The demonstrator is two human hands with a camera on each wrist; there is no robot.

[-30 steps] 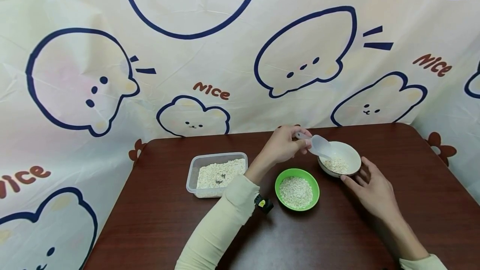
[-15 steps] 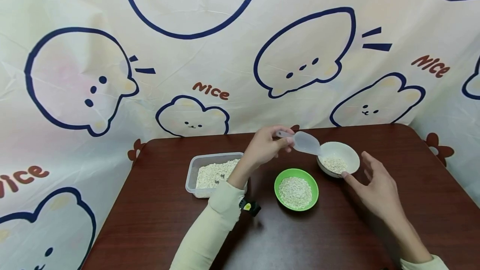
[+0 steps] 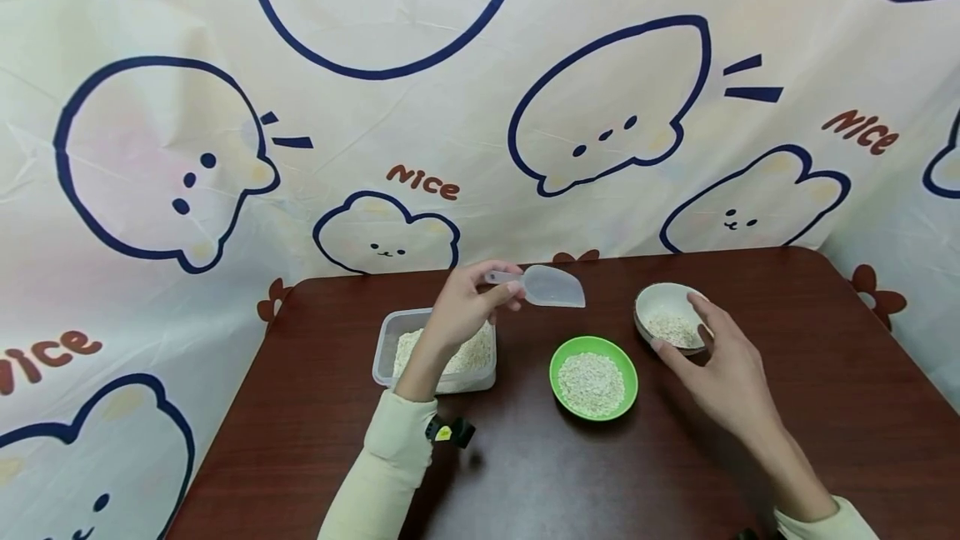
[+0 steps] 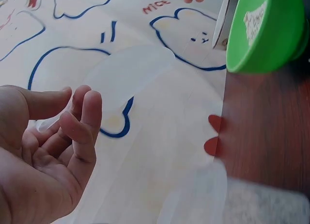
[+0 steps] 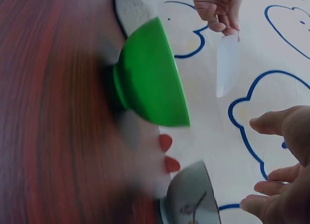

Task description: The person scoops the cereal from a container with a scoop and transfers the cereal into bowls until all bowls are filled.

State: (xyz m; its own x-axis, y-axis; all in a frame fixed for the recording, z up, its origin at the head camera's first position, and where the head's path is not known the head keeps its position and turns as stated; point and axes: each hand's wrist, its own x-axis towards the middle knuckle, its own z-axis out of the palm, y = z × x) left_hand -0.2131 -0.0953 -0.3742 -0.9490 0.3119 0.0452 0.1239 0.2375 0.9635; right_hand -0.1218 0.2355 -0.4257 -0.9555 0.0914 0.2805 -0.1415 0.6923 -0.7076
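Scoop [image 3: 553, 286], clear plastic, is up off the table [image 3: 562, 482], at about 3 o'clock from the left hand [image 3: 467, 307], which pinches its handle between thumb and fingers. From the green bowl [image 3: 594, 345], we find the scoop at 11 o'clock, the white bowl [image 3: 662, 297] at 2 o'clock and the clear plastic tub [image 3: 384, 352] at 9 o'clock; all three containers hold pale flakes. Our right hand [image 3: 720, 369] is at 3 o'clock from the green bowl, fingers spread well open and gripping nothing; the right wrist view shows a gap between it and the white bowl.

For writing, we read "Nice" in brownish-red letters three times on the cartoon-printed cloth [image 3: 480, 132]: at 11, 2 and 9 o'clock from the left hand. A black box [image 3: 462, 433] at the left wrist sits beside a yellow label [image 3: 444, 433], too small for us to read. On the white bowl's outer side we see a dark mark [image 5: 193, 207], too blurred to make out.
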